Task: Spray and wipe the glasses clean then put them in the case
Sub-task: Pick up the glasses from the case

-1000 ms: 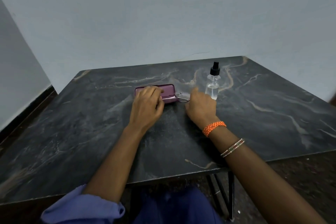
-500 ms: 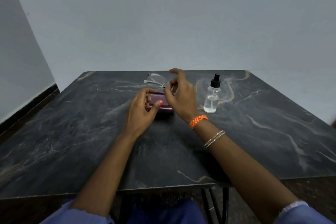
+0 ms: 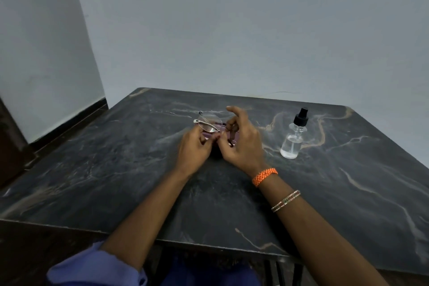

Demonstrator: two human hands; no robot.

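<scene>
Over the middle of the dark table (image 3: pixel 325 193), both hands pinch the glasses (image 3: pixel 209 121) just above the purple case (image 3: pixel 212 135), the left hand (image 3: pixel 192 150) and right hand (image 3: pixel 241 144) seemingly unfolding them, so reaching for the spray bottle (image 3: pixel 293 139) nearby looks next.

glasses (image 3: pixel 209 122) held by both hands | case (image 3: pixel 212 135) beneath | spray bottle (image 3: pixel 293 137) right

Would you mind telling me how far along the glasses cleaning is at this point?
Early. Done: the glasses are off the table. In hand: both the left hand and right hand hold them above the purple case. Left: the spray bottle stands untouched, so spraying, wiping and casing remain. No cloth is visible.
</scene>
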